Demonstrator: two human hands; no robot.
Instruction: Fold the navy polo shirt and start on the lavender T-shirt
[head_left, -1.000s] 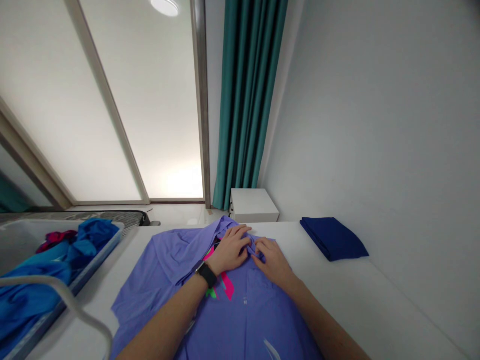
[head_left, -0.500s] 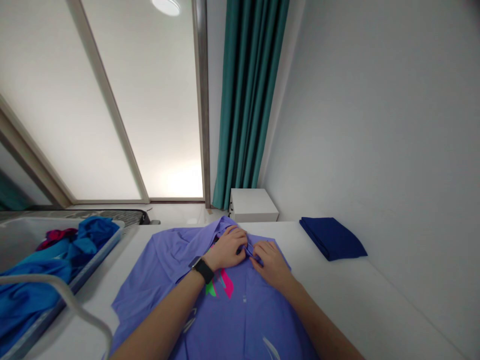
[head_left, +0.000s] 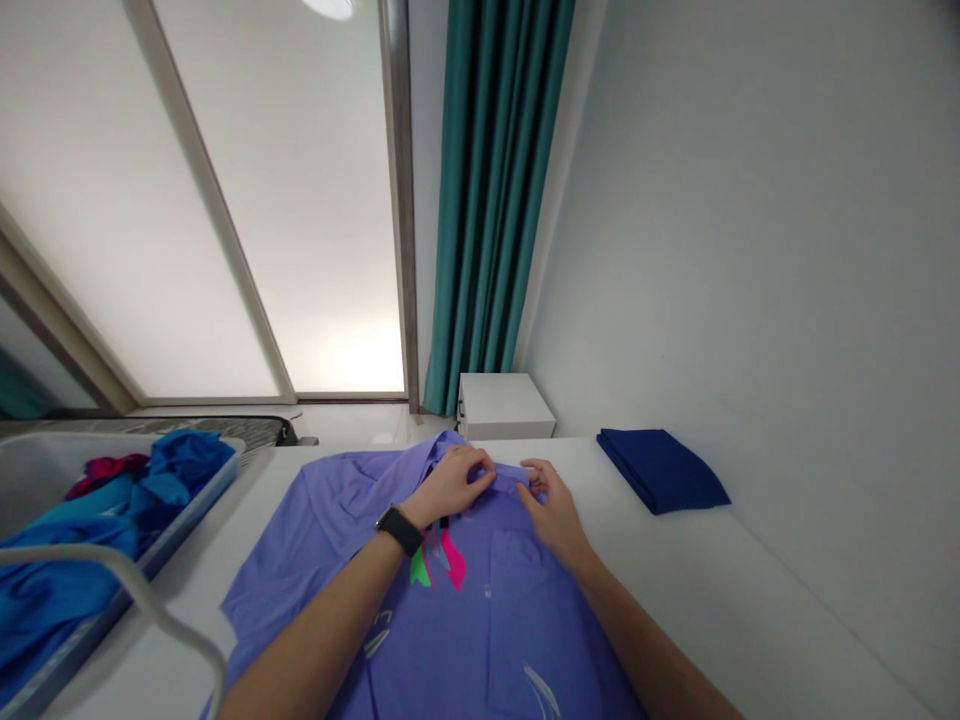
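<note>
A lilac shirt point(head_left: 480, 620) with pink and green marks lies spread on the white table point(head_left: 712, 590) in front of me. My left hand point(head_left: 454, 485), with a black watch on the wrist, pinches the collar at the shirt's far end. My right hand point(head_left: 551, 505) grips the same collar a little to the right, fingers curled on the cloth. The two hands are close together, a short strip of collar stretched between them.
A folded dark blue cloth point(head_left: 660, 470) lies at the table's far right by the wall. A grey tray point(head_left: 127, 570) with blue and red clothes stands at the left. A white box point(head_left: 506, 405) and a teal curtain point(head_left: 495, 200) are behind the table.
Both hands have moved a little farther up the shirt and slightly apart, pulling the collar flat between them.
</note>
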